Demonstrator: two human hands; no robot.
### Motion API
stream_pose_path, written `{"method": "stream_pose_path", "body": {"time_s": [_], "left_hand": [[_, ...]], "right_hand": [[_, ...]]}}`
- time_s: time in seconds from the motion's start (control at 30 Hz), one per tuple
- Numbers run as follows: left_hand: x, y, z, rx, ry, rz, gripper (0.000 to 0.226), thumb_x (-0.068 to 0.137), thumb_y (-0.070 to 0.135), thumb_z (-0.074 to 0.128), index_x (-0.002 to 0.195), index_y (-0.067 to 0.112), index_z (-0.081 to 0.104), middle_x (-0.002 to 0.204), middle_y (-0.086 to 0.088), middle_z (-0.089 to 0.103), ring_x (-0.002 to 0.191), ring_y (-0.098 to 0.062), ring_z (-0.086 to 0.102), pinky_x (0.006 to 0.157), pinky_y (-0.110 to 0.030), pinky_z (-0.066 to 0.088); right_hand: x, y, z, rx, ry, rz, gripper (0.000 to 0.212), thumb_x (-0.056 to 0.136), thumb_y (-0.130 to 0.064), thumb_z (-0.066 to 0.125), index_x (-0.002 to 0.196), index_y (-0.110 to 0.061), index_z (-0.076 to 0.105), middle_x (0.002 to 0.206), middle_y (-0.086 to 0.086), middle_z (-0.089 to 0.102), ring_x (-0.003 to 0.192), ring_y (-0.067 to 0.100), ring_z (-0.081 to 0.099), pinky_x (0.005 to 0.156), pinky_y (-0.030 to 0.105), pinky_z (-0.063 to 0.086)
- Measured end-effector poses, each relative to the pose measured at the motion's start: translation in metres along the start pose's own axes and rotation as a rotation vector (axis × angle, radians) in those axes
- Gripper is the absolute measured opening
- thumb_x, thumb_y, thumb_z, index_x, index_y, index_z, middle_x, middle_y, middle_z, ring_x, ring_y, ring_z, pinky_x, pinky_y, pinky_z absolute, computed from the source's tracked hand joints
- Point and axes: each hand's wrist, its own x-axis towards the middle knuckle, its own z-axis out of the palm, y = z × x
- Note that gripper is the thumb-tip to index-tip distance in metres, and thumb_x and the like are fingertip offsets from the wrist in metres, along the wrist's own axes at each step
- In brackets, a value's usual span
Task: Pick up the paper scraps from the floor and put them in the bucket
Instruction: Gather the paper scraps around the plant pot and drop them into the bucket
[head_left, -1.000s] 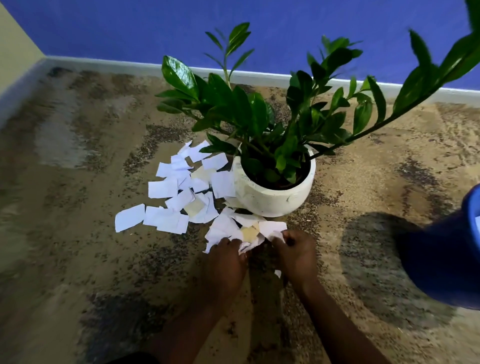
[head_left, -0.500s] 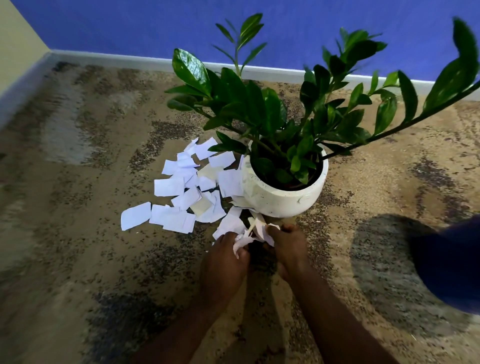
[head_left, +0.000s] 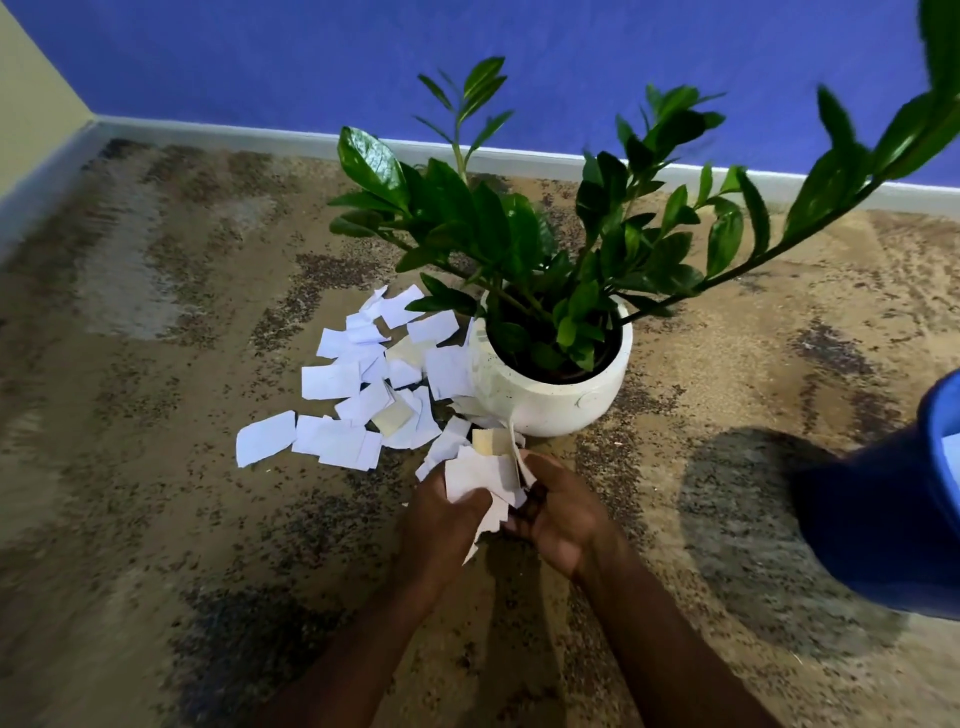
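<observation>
Several white and pale yellow paper scraps (head_left: 358, 387) lie spread on the carpet left of a white plant pot. My left hand (head_left: 441, 519) and my right hand (head_left: 558, 512) are pressed together just in front of the pot, holding a bunch of gathered scraps (head_left: 485, 475) between them, lifted a little off the floor. The blue bucket (head_left: 893, 519) stands at the right edge of view, partly cut off, with something pale showing inside its rim.
A white pot (head_left: 556, 395) with a leafy green plant stands just behind my hands; one long stem (head_left: 779, 249) reaches far to the right above the bucket. A patterned brown carpet (head_left: 156, 519) covers the floor up to a blue wall with a white skirting board.
My hands have swept the nearest scraps together and raised them off the carpet as a bunch. The spot in front of the pot now shows fewer loose scraps.
</observation>
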Motion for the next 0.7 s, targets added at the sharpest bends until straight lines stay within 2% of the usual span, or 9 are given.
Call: {"method": "stream_pose_path", "body": {"time_s": [0.07,0.17,0.23,0.3,0.4,0.5,0.57,0.63,0.7], "left_hand": [[-0.003,0.007,0.004,-0.048,-0.022,-0.015,0.027,0.080,0.012,0.069,0.103,0.025,0.065,0.089,0.011,0.071,0.082,-0.009,0.068,0.071,-0.031,0.057],[-0.011,0.018,0.012,-0.040,-0.101,-0.005,0.022,0.079,0.016,0.073,0.094,0.030,0.065,0.086,0.017,0.071,0.083,-0.004,0.067,0.073,-0.027,0.057],[-0.018,0.025,0.021,-0.027,-0.143,-0.009,0.022,0.077,0.021,0.075,0.092,0.033,0.064,0.092,0.015,0.069,0.088,-0.007,0.066,0.078,-0.032,0.055],[-0.027,0.034,0.031,0.038,-0.181,0.001,0.032,0.076,0.032,0.076,0.104,0.031,0.061,0.103,0.011,0.067,0.094,-0.009,0.063,0.077,-0.028,0.053],[-0.042,0.053,0.052,0.075,-0.240,-0.021,0.054,0.074,0.040,0.077,0.121,0.025,0.055,0.115,0.003,0.063,0.100,-0.015,0.062,0.078,-0.030,0.056],[-0.063,0.076,0.072,0.047,-0.312,-0.011,0.039,0.078,0.037,0.074,0.110,0.032,0.052,0.114,0.003,0.062,0.097,-0.014,0.062,0.077,-0.029,0.054],[-0.079,0.091,0.087,0.069,-0.364,0.104,0.027,0.080,0.038,0.071,0.099,0.041,0.052,0.113,0.010,0.061,0.102,-0.012,0.059,0.088,-0.031,0.051],[-0.097,0.109,0.101,0.022,-0.417,0.165,0.024,0.084,0.031,0.067,0.105,0.037,0.057,0.110,0.010,0.065,0.097,-0.009,0.062,0.079,-0.020,0.052],[-0.115,0.135,0.119,-0.016,-0.453,0.174,0.033,0.078,0.032,0.068,0.109,0.022,0.064,0.097,0.005,0.070,0.084,-0.010,0.067,0.063,-0.018,0.054]], "right_hand": [[-0.009,-0.004,-0.007,0.074,-0.021,-0.021,0.016,0.092,-0.011,0.054,0.104,-0.007,0.064,0.105,0.017,0.067,0.085,0.028,0.065,0.075,0.040,0.056],[-0.024,-0.013,-0.023,0.120,-0.043,-0.058,0.026,0.088,-0.001,0.058,0.113,0.005,0.058,0.117,0.028,0.062,0.096,0.035,0.061,0.091,0.051,0.051],[-0.036,-0.021,-0.037,0.115,-0.018,-0.103,0.024,0.085,0.003,0.058,0.109,0.001,0.059,0.109,0.026,0.066,0.085,0.032,0.068,0.070,0.045,0.059],[-0.050,-0.032,-0.050,0.110,0.021,-0.167,0.031,0.083,0.008,0.059,0.111,-0.004,0.058,0.109,0.022,0.067,0.083,0.030,0.070,0.064,0.039,0.059],[-0.076,-0.051,-0.073,0.079,0.070,-0.265,0.048,0.082,0.008,0.061,0.123,-0.016,0.054,0.111,0.014,0.070,0.095,0.032,0.069,0.073,0.047,0.059],[-0.107,-0.072,-0.089,0.027,0.092,-0.303,0.046,0.081,0.004,0.062,0.123,-0.013,0.057,0.111,0.014,0.070,0.103,0.033,0.067,0.086,0.053,0.054],[-0.132,-0.088,-0.100,0.057,0.080,-0.335,0.043,0.080,0.004,0.062,0.120,-0.010,0.060,0.114,0.018,0.069,0.108,0.036,0.064,0.094,0.056,0.049],[-0.160,-0.106,-0.108,0.041,0.108,-0.414,0.034,0.081,0.003,0.062,0.112,-0.011,0.066,0.109,0.017,0.071,0.102,0.034,0.067,0.091,0.052,0.052],[-0.190,-0.128,-0.120,-0.061,0.230,-0.537,0.023,0.083,-0.002,0.063,0.102,-0.013,0.070,0.096,0.011,0.075,0.084,0.023,0.071,0.070,0.039,0.058]]}}
